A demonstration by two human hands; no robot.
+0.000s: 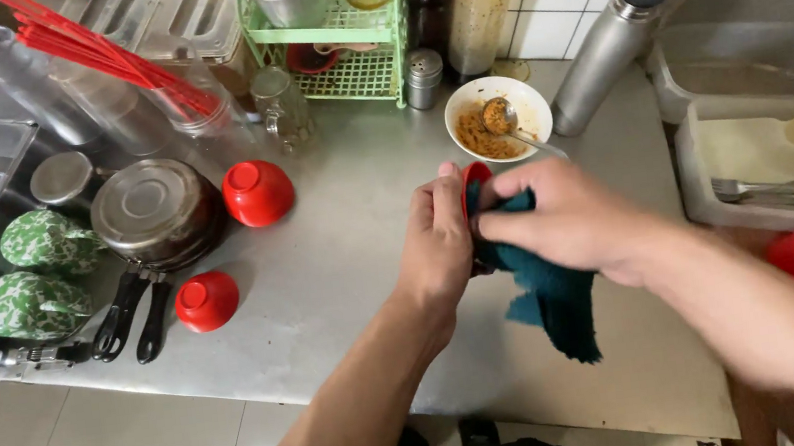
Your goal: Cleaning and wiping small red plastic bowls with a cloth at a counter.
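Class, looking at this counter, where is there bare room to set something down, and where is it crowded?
Free: steel counter between upturned red bowls and left hand; also the front edge. Crowded: back rack, white bowl, pans at left.

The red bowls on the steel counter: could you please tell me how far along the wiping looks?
Two red bowls already sit upside down on the counter, apart from the hands. In hand: the left hand holds a third red bowl on edge while the right hand presses a dark teal cloth into it. Left: a white bowl with food and a spoon stands behind, unwiped.
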